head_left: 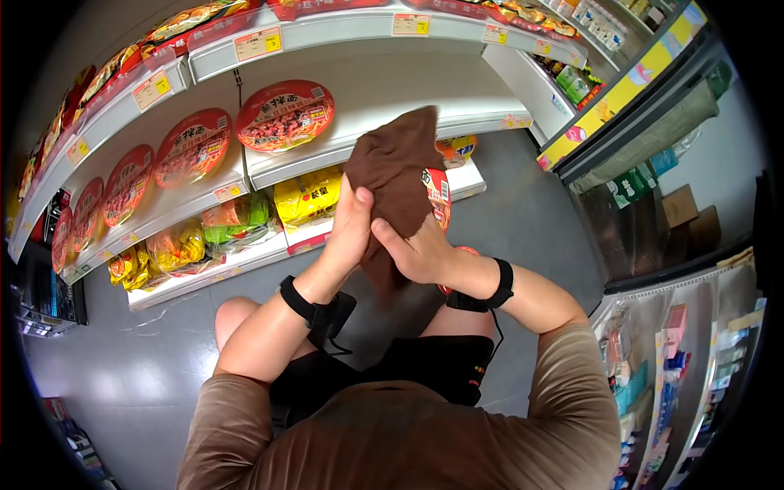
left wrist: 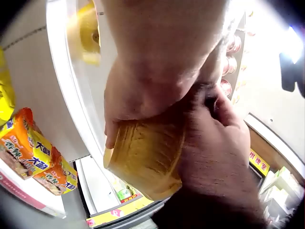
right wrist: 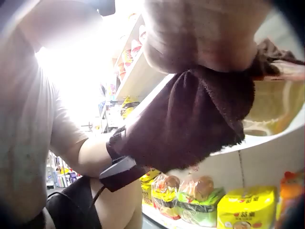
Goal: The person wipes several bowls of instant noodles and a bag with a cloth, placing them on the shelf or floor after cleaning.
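Both hands are together in front of the shelf, around a noodle bowl partly hidden by a brown cloth (head_left: 392,163). Part of the red printed lid (head_left: 439,192) shows past the cloth's right side. In the left wrist view the bowl's yellowish tub (left wrist: 143,157) is bare, and the left hand (head_left: 351,229) holds it with fingers on its side and base. The right hand (head_left: 420,255) grips the cloth against the bowl, its thumb lying across it. In the right wrist view the cloth (right wrist: 186,119) hangs below the right hand (right wrist: 200,38); the hidden fingers cannot be traced.
Red-lidded noodle bowls (head_left: 286,116) stand in a row on the middle shelf (head_left: 392,139). Yellow noodle packs (head_left: 306,198) and other bags fill the bottom shelf. Higher shelf edges (head_left: 327,28) carry price tags. A dark-framed case (head_left: 653,188) stands at the right.
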A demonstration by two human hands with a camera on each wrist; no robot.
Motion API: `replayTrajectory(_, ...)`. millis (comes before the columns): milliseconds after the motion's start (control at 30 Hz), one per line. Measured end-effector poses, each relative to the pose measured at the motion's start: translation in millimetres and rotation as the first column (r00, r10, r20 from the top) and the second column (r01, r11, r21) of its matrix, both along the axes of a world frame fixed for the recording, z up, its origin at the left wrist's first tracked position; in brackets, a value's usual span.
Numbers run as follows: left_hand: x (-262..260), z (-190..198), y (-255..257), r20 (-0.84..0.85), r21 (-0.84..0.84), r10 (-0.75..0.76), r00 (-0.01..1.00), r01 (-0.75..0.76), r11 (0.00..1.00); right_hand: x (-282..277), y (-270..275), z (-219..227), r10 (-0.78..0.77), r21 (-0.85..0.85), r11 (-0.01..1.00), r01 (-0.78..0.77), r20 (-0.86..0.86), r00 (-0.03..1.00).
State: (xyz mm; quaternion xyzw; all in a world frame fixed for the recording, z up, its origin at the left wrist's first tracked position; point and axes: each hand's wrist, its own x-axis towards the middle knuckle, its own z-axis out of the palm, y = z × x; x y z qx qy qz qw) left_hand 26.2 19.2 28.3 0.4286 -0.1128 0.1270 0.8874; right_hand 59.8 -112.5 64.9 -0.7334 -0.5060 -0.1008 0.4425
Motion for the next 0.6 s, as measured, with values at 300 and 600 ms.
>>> replayTrajectory(300, -7, 22, 8, -0.065, 0.007, -0.077, 0.995, 0.077, 0.997, 51, -32, 19, 0.062, -0.111, 0.993, -0.028, 0.312, 0.948)
replayTrajectory(600, 0, 28, 14, -0.160, -0.132, 0.118, 0.980, -0.139, 0.981, 8, -14, 17, -0.091, 0.045, 0.996, 0.081, 0.288, 0.953)
